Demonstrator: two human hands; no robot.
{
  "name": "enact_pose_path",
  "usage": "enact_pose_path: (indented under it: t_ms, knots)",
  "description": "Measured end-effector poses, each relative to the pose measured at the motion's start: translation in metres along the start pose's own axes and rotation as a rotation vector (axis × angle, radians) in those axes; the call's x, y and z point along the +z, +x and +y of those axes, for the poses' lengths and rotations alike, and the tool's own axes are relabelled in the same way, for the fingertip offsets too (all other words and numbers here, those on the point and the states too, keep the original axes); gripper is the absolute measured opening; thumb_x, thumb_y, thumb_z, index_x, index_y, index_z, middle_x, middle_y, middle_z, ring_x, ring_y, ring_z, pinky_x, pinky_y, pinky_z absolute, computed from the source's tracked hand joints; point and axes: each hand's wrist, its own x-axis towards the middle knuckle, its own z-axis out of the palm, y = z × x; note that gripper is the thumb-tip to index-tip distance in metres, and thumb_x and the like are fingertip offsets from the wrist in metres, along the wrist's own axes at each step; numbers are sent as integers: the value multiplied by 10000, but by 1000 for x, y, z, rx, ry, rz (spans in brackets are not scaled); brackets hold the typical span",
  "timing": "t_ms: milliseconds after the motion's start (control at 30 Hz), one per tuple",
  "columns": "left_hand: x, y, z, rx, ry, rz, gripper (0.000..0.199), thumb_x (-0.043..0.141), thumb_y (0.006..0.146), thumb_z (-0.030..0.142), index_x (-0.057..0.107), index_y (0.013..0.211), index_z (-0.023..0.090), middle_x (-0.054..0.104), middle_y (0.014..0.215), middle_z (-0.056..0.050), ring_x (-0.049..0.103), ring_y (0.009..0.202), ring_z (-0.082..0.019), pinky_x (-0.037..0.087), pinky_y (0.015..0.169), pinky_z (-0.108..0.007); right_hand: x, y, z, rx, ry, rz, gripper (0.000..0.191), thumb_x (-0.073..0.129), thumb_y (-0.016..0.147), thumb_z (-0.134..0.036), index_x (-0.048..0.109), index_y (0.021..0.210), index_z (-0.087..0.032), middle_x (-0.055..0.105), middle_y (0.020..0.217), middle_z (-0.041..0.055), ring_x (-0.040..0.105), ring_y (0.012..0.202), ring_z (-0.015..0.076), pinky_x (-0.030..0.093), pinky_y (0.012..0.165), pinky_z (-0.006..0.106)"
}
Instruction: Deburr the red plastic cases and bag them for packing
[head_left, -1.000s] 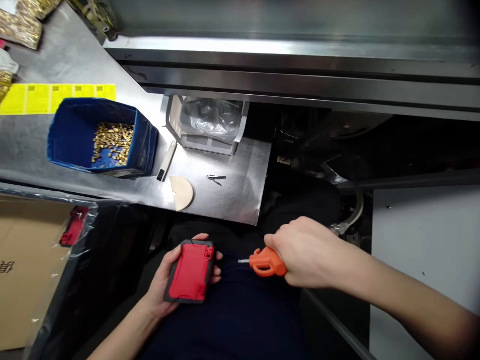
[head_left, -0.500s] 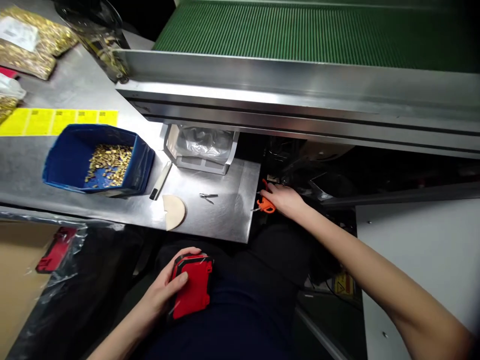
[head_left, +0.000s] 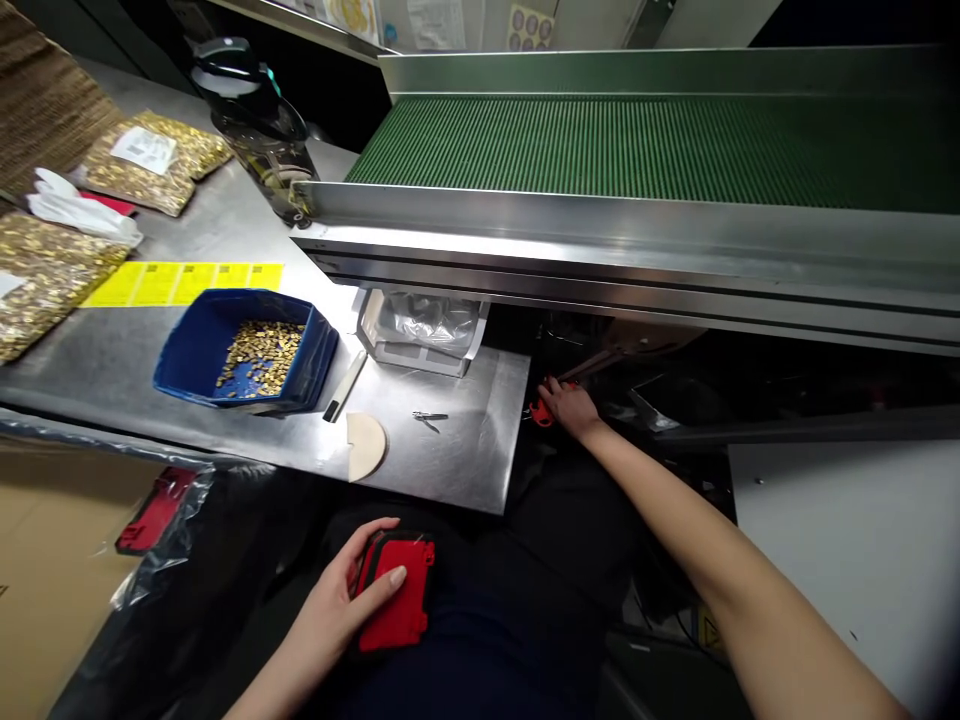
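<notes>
My left hand (head_left: 352,595) grips a flat red and black plastic case (head_left: 401,590) over my lap, thumb on top and fingers curled round its left side. My right hand (head_left: 571,408) is reaching past the right edge of the metal table (head_left: 480,440), low in a dark gap. Its fingers are bent round a small orange-red plastic item with thin metal tips (head_left: 540,411); the hand covers part of it, and its kind is unclear. On the table nearby lie a nail clipper (head_left: 430,420) and a pale notched disc (head_left: 366,447).
A blue bin (head_left: 187,345) holds small brass-coloured pieces, beside a utility knife (head_left: 345,386). A grey bin (head_left: 420,357) contains clear plastic bags. A green conveyor (head_left: 585,150) runs behind a metal rail. Filled bags (head_left: 161,165) and a bottle (head_left: 259,130) stand at left.
The view has tilted up, so the table appears lower and further right. My left hand still holds the red case; my right hand stays beside the table edge at the orange-red item.
</notes>
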Motion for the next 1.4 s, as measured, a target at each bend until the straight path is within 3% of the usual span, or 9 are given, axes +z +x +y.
enact_pose_path:
  t_ms: [300, 467, 600, 800, 967, 1067, 1233, 1300, 1400]
  knots:
    - [35, 23, 25, -26, -227, -61, 604, 863, 786, 455, 621, 1296, 240, 762, 1053, -61, 733, 861, -216, 589, 744, -284, 0, -18, 6, 7, 6, 29, 432, 640, 1015, -355, 556, 1406, -194, 614, 1353, 110, 660, 1125, 260, 587, 930, 469]
    - [61, 63, 37, 120, -104, -169, 684, 831, 807, 499, 544, 1360, 217, 746, 1141, -108, 738, 958, -272, 602, 842, -385, 1, -21, 7, 9, 30, 39, 451, 635, 1018, -344, 535, 1434, -199, 597, 1385, 116, 658, 1131, 261, 588, 931, 468]
    - [73, 90, 39, 212, 22, -152, 720, 759, 842, 573, 485, 1390, 194, 724, 1184, -140, 730, 1022, -306, 602, 881, -445, 0, -26, 8, 25, 67, 44, 458, 632, 1018, -351, 529, 1437, -201, 584, 1400, 118, 649, 1138, 263, 580, 933, 465]
    - [74, 98, 42, 322, 282, -28, 675, 745, 856, 567, 524, 1392, 220, 715, 1138, -101, 682, 1075, -318, 502, 1021, -486, 1, -32, 14, 140, 155, 50, 427, 623, 1024, -343, 540, 1415, -194, 612, 1341, 107, 665, 1079, 241, 591, 894, 434]
    - [74, 96, 52, 473, 569, 68, 483, 677, 924, 523, 604, 1317, 253, 702, 1180, -96, 652, 1115, -328, 460, 1054, -486, 2, -38, 26, 314, 259, 53, 329, 598, 1030, -331, 582, 1315, -166, 654, 1219, 92, 681, 930, 197, 587, 772, 354]
    - [74, 96, 56, 542, 634, 100, 439, 681, 928, 488, 617, 1295, 256, 673, 1259, -102, 625, 1186, -329, 447, 1084, -468, -3, -57, 34, 341, 328, 91, 248, 552, 1018, -272, 606, 1235, -165, 673, 1150, 103, 688, 900, 217, 533, 733, 332]
    - [69, 81, 62, 676, 706, 167, 439, 680, 941, 407, 591, 1346, 265, 628, 1360, -115, 552, 1322, -342, 376, 1170, -494, -4, -111, 38, 350, 455, 244, 190, 501, 999, -293, 638, 1103, -211, 695, 1101, 95, 677, 1018, 281, 491, 865, 386]
    - [63, 78, 71, 766, 768, 207, 386, 653, 961, 373, 602, 1330, 272, 638, 1348, -105, 571, 1298, -327, 420, 1129, -467, 5, -129, 33, 376, 524, 324, 208, 474, 1004, -324, 634, 1090, -222, 699, 1118, 93, 674, 1035, 276, 492, 901, 384]
    - [51, 93, 99, 852, 834, 250, 192, 576, 1004, 365, 683, 1110, 245, 718, 1090, -75, 675, 1005, -271, 526, 880, -377, 21, -143, 21, 456, 607, 452, 248, 421, 1014, -329, 631, 1077, -213, 701, 1132, 122, 662, 1068, 285, 489, 943, 393]
